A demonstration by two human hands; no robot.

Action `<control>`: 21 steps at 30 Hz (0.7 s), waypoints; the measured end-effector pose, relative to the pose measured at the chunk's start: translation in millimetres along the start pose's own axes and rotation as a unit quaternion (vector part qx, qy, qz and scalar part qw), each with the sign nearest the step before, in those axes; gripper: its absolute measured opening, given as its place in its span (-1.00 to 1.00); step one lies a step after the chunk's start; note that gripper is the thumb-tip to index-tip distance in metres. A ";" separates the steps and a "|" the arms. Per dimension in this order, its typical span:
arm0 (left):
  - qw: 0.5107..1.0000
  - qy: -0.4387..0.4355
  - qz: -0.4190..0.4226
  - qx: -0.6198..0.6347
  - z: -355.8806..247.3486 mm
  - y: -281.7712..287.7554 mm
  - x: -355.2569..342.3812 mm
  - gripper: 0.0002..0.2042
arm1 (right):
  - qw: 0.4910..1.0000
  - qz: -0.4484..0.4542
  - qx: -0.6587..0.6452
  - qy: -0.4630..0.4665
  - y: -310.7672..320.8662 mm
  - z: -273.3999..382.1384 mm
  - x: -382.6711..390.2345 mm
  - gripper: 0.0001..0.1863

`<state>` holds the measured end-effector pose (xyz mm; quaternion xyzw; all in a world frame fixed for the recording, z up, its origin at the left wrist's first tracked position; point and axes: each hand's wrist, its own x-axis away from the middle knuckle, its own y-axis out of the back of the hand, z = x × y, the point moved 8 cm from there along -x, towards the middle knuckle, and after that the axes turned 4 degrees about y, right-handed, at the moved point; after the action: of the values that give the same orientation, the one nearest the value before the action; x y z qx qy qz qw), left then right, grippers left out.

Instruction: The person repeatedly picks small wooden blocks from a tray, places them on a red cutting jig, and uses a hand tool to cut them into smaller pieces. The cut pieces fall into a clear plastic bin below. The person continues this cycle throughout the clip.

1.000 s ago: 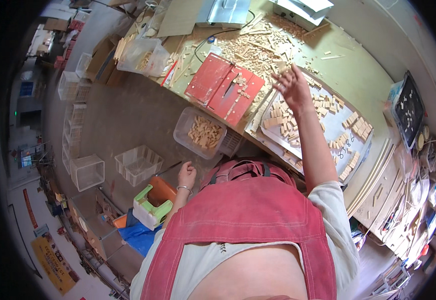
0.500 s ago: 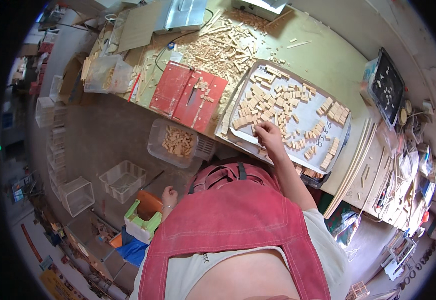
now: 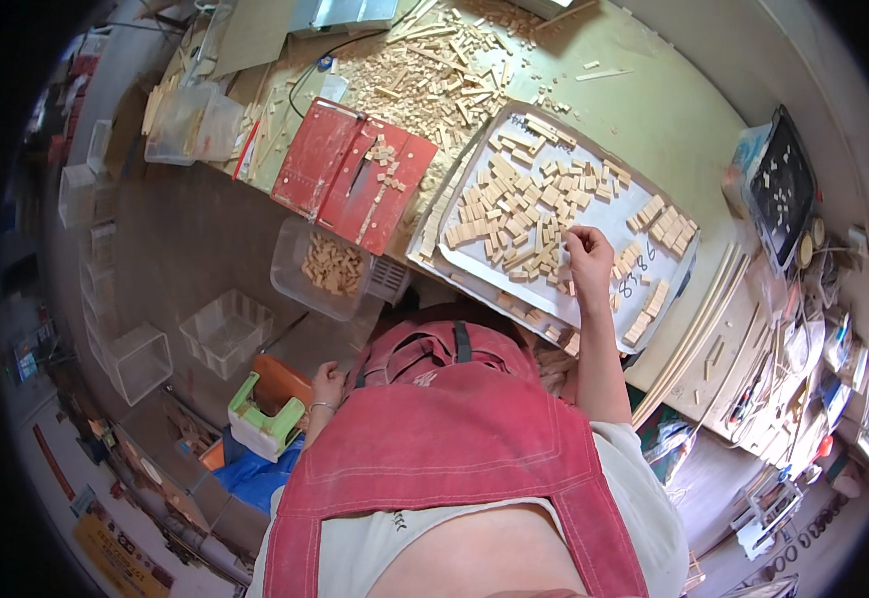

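My right hand (image 3: 590, 261) is over the near middle of a paper-lined tray (image 3: 562, 299), its fingertips pinched together among small wooden blocks (image 3: 520, 214). Whatever sits between those fingertips is too small to make out. The loose blocks are heaped across the tray's left and middle, while short rows of blocks (image 3: 673, 230) line its right side. Handwritten marks show on the paper lining. Low at my left side, beside the red apron (image 3: 434, 429), my left hand (image 3: 328, 384) has curled fingers; its palm is hidden.
Left of the tray lies a red slotted board (image 3: 354, 177) with a few blocks on it. Below it stands a clear bin (image 3: 290, 289) of blocks. Wood offcuts (image 3: 444, 75) cover the back of the table. Long wooden strips (image 3: 698, 319) lie at the right.
My right hand has moved right across the tray, from the near edge of the heap toward the right-hand blocks. Several blocks near it are now covered or shifted. The view has shifted slightly.
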<state>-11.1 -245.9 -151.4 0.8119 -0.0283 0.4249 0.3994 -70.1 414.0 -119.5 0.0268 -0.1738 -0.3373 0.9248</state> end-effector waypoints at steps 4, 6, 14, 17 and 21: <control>0.998 -0.043 -0.041 -0.030 50.9 -6.6 -6.7 -0.64 | 0.980 0.023 0.163 0.116 -20.7 26.1 -34.6 -0.84; 0.997 -0.046 -0.060 -0.032 79.3 -11.9 -10.0 -0.65 | 0.949 0.017 0.253 0.189 -40.9 59.0 -44.5 -0.80; 0.998 0.038 -0.031 -0.036 92.5 -29.9 7.7 -0.63 | 0.877 0.066 0.419 0.226 -112.4 67.4 -98.6 -0.79; 0.998 0.049 -0.029 -0.036 91.1 -35.3 14.2 -0.61 | 0.875 0.066 0.424 0.222 -114.1 66.6 -104.7 -0.79; 0.999 0.036 -0.001 0.017 135.4 -42.4 -2.3 -0.60 | 0.892 0.037 0.390 0.224 -103.4 68.7 -97.9 -0.80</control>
<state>94.2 -308.8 -222.8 0.8027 -0.0057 0.4540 0.3865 -226.7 400.9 -102.0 0.4540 -0.0804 -0.1927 0.8662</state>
